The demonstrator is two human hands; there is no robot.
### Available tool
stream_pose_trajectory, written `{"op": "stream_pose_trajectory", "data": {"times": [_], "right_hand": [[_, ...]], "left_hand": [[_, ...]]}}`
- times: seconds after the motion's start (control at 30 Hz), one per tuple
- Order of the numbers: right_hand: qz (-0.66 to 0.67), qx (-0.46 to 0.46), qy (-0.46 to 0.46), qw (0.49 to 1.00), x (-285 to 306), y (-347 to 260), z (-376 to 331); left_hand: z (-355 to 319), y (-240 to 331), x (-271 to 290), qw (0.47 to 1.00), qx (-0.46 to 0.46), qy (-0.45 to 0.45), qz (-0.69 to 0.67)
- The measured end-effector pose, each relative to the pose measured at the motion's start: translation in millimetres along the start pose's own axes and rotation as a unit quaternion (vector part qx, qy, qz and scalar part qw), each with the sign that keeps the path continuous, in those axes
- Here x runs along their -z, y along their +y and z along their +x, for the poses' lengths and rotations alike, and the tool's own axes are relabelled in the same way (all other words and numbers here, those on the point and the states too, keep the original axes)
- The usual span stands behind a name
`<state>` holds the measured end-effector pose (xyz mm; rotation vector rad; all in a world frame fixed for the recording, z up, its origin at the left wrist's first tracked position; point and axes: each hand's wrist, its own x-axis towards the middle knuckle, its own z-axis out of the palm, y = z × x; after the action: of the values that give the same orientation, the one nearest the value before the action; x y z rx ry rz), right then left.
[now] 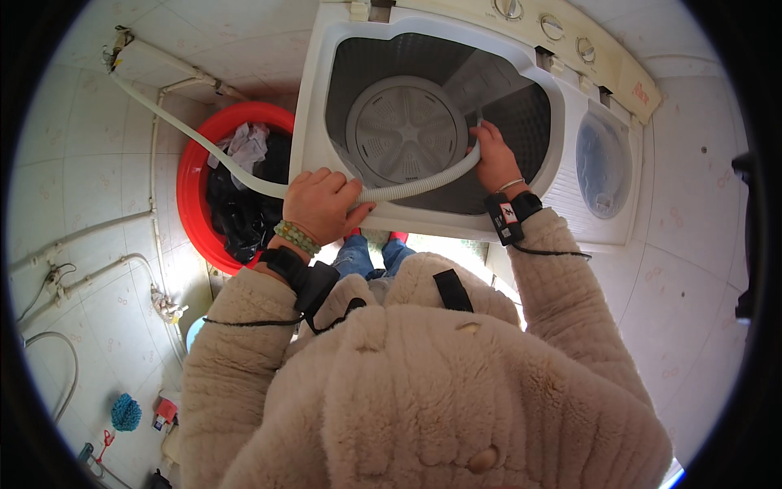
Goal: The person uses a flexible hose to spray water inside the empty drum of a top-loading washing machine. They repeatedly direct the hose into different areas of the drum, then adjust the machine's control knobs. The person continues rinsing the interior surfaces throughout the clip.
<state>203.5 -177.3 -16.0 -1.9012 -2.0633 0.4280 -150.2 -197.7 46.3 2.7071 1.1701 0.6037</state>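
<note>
A pale ribbed hose (419, 186) runs from a tap (114, 57) on the left wall across the open tub of a top-loading washing machine (570, 175). My left hand (318, 202) is closed around the hose at the tub's near left rim. Farther right, my right hand (495, 159) grips it close to its end, over the tub's right side. There the hose bends upward, and its tip points into the tub. At the tub's bottom lies a round grey pulsator (407, 130). Whether water flows is too small to tell.
Left of the machine stands a red basin (191, 183) with dark clothes (248, 196) and a whitish cloth (244, 147). A spin-dryer lid (601, 163) is at the machine's right, with control knobs (552, 29) along the back. Pipes (155, 204) line the tiled left wall.
</note>
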Motion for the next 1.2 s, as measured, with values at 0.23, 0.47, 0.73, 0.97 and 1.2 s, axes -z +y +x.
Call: {"op": "stream_pose_trajectory", "data": {"times": [0.23, 0.47, 0.73, 0.97, 1.2], "right_hand": [[-0.092, 0.03, -0.176, 0.98, 40.9, 5.5, 3.7], [0.125, -0.202, -0.362, 0.901, 52.8, -9.0, 20.7], [0.471, -0.272, -0.347, 0.764, 20.0, -28.6, 30.4], [0.547, -0.238, -0.302, 0.743, 2.5, -33.5, 37.9], [0.54, -0.241, -0.27, 0.76, -5.7, -32.6, 40.0]], "left_hand": [[-4.4, -4.8, -4.4, 1.0, 0.014, 0.003, -0.009], [-0.8, -7.5, -8.6, 0.997, 0.034, 0.07, 0.01], [-1.4, -4.7, -10.4, 0.994, 0.073, 0.073, 0.022], [0.6, 0.3, -10.2, 0.994, 0.084, 0.059, 0.025], [-1.1, 0.2, -9.5, 0.994, 0.084, 0.058, 0.032]]}}
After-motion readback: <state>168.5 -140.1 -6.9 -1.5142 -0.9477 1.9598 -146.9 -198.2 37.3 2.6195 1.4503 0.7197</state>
